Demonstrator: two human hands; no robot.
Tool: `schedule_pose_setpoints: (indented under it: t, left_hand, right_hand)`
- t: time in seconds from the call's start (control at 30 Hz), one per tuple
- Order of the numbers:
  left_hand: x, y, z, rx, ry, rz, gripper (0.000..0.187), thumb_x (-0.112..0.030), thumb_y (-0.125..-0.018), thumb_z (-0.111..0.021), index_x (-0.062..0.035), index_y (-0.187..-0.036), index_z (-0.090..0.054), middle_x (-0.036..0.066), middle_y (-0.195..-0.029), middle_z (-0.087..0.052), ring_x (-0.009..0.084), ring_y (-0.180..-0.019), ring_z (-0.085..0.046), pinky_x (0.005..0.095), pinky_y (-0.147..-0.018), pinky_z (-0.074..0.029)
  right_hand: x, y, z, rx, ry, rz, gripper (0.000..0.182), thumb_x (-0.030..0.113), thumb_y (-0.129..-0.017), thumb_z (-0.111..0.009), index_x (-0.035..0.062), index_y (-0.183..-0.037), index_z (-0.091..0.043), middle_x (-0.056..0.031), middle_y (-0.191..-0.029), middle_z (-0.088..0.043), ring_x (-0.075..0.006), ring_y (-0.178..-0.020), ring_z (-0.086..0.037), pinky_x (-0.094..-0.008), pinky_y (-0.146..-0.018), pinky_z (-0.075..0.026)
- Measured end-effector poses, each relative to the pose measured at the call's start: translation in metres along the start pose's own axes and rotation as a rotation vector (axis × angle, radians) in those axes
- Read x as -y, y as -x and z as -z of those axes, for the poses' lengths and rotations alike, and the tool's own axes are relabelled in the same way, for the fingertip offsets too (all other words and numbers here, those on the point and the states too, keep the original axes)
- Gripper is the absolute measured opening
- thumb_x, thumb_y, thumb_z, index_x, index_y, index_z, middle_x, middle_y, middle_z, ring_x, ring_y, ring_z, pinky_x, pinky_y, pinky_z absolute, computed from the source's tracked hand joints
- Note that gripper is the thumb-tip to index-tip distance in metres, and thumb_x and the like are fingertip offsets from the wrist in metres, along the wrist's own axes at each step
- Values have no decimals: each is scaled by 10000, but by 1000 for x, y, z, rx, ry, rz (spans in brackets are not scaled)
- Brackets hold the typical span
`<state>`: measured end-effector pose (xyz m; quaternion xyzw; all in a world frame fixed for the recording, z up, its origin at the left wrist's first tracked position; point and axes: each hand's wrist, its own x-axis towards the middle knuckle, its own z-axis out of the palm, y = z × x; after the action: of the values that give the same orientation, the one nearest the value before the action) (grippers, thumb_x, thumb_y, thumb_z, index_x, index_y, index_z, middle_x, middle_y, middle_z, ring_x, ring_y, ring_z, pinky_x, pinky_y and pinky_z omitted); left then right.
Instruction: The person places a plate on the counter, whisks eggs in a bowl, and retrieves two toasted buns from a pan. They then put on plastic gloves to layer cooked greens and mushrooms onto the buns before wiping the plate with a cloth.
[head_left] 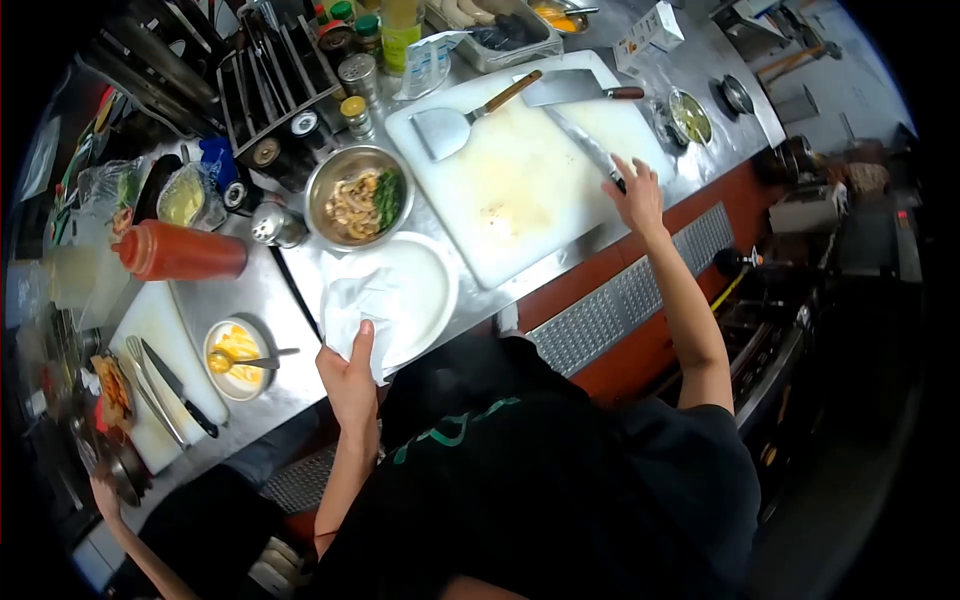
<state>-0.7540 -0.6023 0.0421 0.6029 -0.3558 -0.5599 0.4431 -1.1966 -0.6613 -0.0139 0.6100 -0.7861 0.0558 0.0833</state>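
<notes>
My left hand (350, 375) is closed on a crumpled white paper towel (360, 300), which lies partly over a round white plate (430, 295). My right hand (640, 198) is at the near right edge of a large white cutting board (560, 225). Its thumb and fingers are around the black handle of a knife (585, 143), whose blade points away across the board. A wide spatula (445, 130) with a wooden handle and a broad-bladed tool (565, 88) also lie on the board. Beside the plate stands a steel bowl (345, 245) of cooked pieces and chopped greens.
To the left are a red squeeze bottle (190, 250), a small bowl of yellow sauce with a spoon (232, 385), and another board (160, 310) with a knife and fork. A co-worker's hand (105, 492) is at lower left. A greens container (690, 118) stands at right.
</notes>
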Motion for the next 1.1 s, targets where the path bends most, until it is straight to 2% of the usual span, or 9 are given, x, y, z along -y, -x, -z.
schedule_pose_setpoints:
  t: [0.3,0.37,0.4,0.6,0.77,0.93,0.97,1.0,1.1]
  left_hand:
    - [33,33,-120,-126,107,134,342,-113,-865,-621,98,-1126,-554,115,-1005,-620,158,-878,-586,278,-781,-461]
    - [37,31,-130,-176,139,89,332,-91,-862,-621,98,-1127,-556,118,-1012,-626,168,-874,-602,276,-777,-477]
    - [43,29,-132,-186,134,89,332,-91,-862,-621,98,-1127,-556,118,-1012,-626,168,-874,-602,276,-777,-477]
    - [63,32,-140,-213,126,136,346,-78,-843,-639,111,-1117,-543,132,-1045,-615,177,-914,-597,282,-809,-473]
    - [67,40,-132,-260,168,130,353,-80,-837,-653,109,-1113,-542,143,-1023,-623,192,-896,-608,283,-818,-473]
    - [68,52,-108,-314,336,141,589,-327,-903,-600,94,-1266,-404,179,-1221,-518,214,-1068,-553,330,-879,-468]
    - [69,57,-105,-243,325,111,770,-537,-919,-450,82,-1347,-283,213,-1319,-428,285,-1157,-499,399,-908,-462]
    - [64,62,-105,-242,322,113,770,-537,-919,-450,82,-1347,-283,213,-1319,-428,285,-1157,-499,399,-908,-462]
    - [54,76,-95,-122,419,339,967,-740,-855,-181,59,-1399,-187,260,-1375,-361,423,-1186,-450,509,-926,-429]
  right_hand:
    - [-95,34,-48,-55,-360,289,403,108,-902,-537,87,-1302,-487,-94,-824,-537,-241,-742,-561,-342,-672,-483]
    - [-136,53,-66,263,-1009,-250,420,139,-958,-469,75,-1369,-405,-26,-697,-500,-135,-595,-521,-275,-554,-460]
    - [-151,54,-75,199,-1076,-333,428,173,-990,-407,84,-1405,-358,22,-618,-454,-56,-498,-432,-219,-451,-392]
    - [-153,37,-66,310,-1097,-400,428,211,-989,-418,201,-1415,-367,29,-587,-422,-39,-452,-355,-204,-397,-332]
    - [-95,28,-63,398,-1001,-169,424,180,-971,-459,229,-1390,-409,-8,-578,-442,-84,-483,-400,-258,-463,-387]
    - [-43,52,-68,493,-870,23,446,183,-961,-477,289,-1386,-398,-142,-594,-528,-184,-527,-504,-329,-580,-459]
    - [-29,61,-81,361,-836,142,446,202,-959,-479,307,-1383,-393,-206,-646,-576,-285,-563,-568,-371,-622,-475]
    - [-12,61,-62,544,-850,80,446,219,-956,-482,292,-1386,-387,-235,-682,-591,-373,-624,-595,-401,-636,-474]
    - [13,67,-52,543,-816,160,448,225,-956,-479,278,-1389,-377,-252,-700,-590,-411,-670,-594,-431,-645,-467]
